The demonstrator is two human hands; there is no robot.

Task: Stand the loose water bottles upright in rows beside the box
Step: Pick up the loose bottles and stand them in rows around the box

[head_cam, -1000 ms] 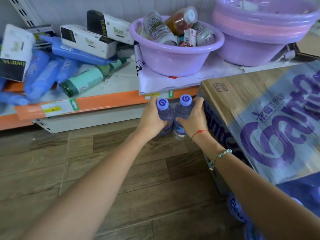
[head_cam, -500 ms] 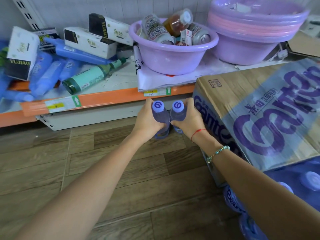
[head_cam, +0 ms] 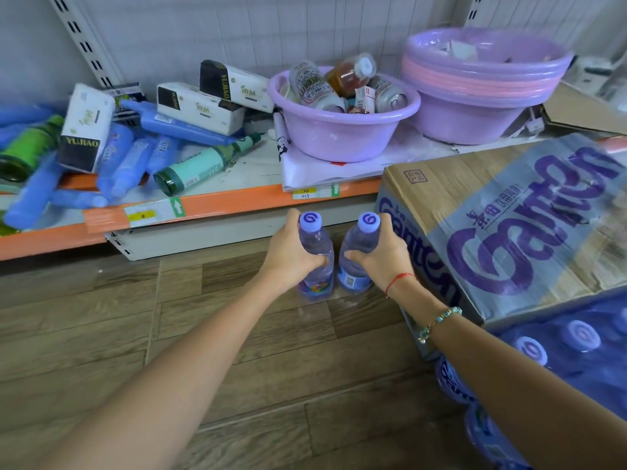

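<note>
Wood-look floor (head_cam: 101, 334) below orange shelf edge (head_cam: 237, 203). Left hand (head_cam: 293, 256) wrapped round left bottle (head_cam: 315, 239), right hand (head_cam: 380, 257) round right bottle (head_cam: 358, 239); both upright, bases on floor just beside box (head_cam: 492, 215), prob. starting a row. "Ganten" on box; "YUJIAO" on cartons (head_cam: 84, 130).

"Ganten" in large purple letters on top face of cardboard box (head_cam: 502, 232), Chinese characters above it, too small to read. Partial "Gante" on box's front side. "YUJIAO" on black end of white tissue pack (head_cam: 84, 130); same word on second pack (head_cam: 234, 84). Swirl logo on bottle caps (head_cam: 309, 219). Shelf price tag (head_cam: 314, 192) digits unreadable.
</note>
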